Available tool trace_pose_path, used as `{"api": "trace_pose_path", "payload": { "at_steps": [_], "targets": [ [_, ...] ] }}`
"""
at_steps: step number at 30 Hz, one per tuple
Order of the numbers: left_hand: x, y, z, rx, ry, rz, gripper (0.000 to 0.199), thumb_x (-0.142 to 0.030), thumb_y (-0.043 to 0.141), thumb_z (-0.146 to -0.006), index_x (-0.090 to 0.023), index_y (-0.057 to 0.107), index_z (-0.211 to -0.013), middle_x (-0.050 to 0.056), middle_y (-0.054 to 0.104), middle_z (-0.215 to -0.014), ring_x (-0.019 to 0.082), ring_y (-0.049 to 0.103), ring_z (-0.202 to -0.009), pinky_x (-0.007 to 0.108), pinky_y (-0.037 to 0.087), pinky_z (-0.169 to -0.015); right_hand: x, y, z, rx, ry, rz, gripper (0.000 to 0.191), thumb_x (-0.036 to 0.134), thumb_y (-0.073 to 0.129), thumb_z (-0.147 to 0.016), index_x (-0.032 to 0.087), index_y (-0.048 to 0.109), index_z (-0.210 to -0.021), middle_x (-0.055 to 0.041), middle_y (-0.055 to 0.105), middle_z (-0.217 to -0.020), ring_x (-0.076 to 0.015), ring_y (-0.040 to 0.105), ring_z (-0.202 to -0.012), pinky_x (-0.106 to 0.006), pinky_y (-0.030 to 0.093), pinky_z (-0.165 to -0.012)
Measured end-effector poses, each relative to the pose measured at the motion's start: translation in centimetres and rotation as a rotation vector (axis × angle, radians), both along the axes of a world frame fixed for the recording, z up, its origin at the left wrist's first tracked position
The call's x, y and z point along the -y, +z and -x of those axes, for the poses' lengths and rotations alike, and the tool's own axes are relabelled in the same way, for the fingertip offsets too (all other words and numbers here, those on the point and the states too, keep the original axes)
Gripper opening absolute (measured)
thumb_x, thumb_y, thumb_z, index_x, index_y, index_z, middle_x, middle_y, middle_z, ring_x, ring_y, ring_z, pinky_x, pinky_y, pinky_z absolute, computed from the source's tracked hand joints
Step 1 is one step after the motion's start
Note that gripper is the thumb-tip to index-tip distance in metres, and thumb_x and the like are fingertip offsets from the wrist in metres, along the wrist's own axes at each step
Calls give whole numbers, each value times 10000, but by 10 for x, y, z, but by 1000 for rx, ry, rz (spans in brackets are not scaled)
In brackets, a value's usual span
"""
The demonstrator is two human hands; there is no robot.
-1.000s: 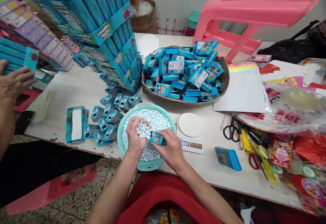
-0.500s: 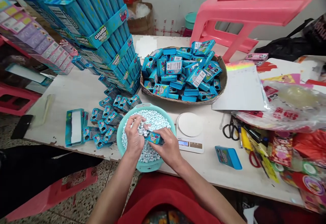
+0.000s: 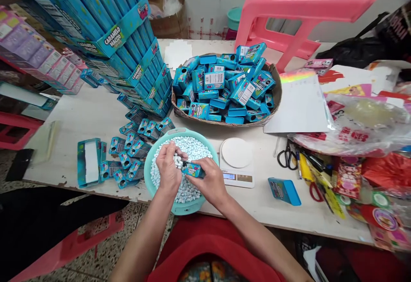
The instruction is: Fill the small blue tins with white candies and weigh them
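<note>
Candy box point(image 3: 193, 169) and cupped handful meet above the turquoise basin point(image 3: 188, 209).
From here, I'd hold the box's open end close to the left hand point(image 3: 168, 165), so strays drop back in; its fingers curl, half closed, around white candies point(image 3: 177, 161), while the right hand's point(image 3: 210, 180) fingers and thumb pinch the box.

The white table point(image 3: 70, 117) carries a teal basin point(image 3: 186, 208), a cardboard tray point(image 3: 276, 87) and a white scale point(image 3: 237, 153). Scissors point(image 3: 288, 151) and small blue boxes point(image 3: 138, 149) lie on it.

Soft, even light; wide-angle distortion toward edges.
</note>
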State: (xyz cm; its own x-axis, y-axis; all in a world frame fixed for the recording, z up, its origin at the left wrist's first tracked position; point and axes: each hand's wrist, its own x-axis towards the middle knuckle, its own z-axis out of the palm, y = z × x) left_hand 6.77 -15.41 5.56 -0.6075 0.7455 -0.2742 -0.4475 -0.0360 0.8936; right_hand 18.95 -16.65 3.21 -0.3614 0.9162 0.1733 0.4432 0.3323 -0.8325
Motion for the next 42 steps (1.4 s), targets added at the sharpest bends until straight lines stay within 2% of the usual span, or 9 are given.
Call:
{"api": "trace_pose_path", "payload": {
  "at_steps": [10,16,21,28,35,37,40,42],
  "targets": [
    [5,13,-1,-45,-33,-33,224,-354,582,-810,-164,505,-720,-25,529,-646,113,582,-578,246,486,-573,1,12,-1,-58,6,-14,316,241,737,-722,218,632,-1019,-48,650,-925,-219,575,-884,-355,457,-791],
    [2,4,-2,-88,12,28,220,-335,589,-803,-157,510,-700,-27,513,-627,108,563,-554,236,463,-554,0,7,1,-30,-26,4,325,220,760,-688,213,638,-990,-47,650,-894,-225,579,-862,-354,461,-767],
    [4,7,-4,-143,-37,-54,196,-311,568,-822,-171,495,-707,-39,491,-611,86,516,-511,221,431,-532,1,10,0,-73,-9,0,340,229,754,-701,221,632,-1018,-47,651,-932,-222,575,-893,-356,457,-794],
    [-2,-1,-6,-99,-55,22,232,-328,583,-813,-159,498,-680,-39,464,-583,58,418,-443,188,306,-410,-3,-6,-2,-116,-5,53,370,209,778,-662,220,642,-1006,-48,648,-921,-222,582,-895,-355,465,-796],
    [-2,13,-18,-120,-131,3,231,-318,585,-810,-161,492,-668,-38,463,-568,61,414,-437,192,308,-407,-5,-6,-14,-214,-48,101,398,214,792,-642,228,652,-1014,-32,642,-918,-201,584,-887,-335,467,-801],
    [-6,15,-21,-134,-117,-11,234,-322,583,-809,-164,485,-667,-40,454,-563,63,411,-439,190,307,-410,-7,-7,-16,-231,-68,110,397,211,790,-642,229,654,-1014,-33,642,-926,-202,585,-898,-340,467,-815],
    [-10,9,-14,-171,-57,-25,237,-351,568,-811,-175,475,-683,-47,441,-570,65,411,-447,186,318,-429,-11,-5,-24,-286,-76,159,381,235,793,-641,233,665,-1000,-36,643,-943,-202,592,-913,-342,473,-827],
    [-8,-5,0,-281,-50,26,237,-391,537,-817,-187,488,-707,-43,454,-582,81,432,-459,197,343,-445,-12,-3,-36,-358,-89,214,370,264,800,-637,229,670,-981,-37,642,-950,-203,600,-921,-337,479,-832]
  ]
}}
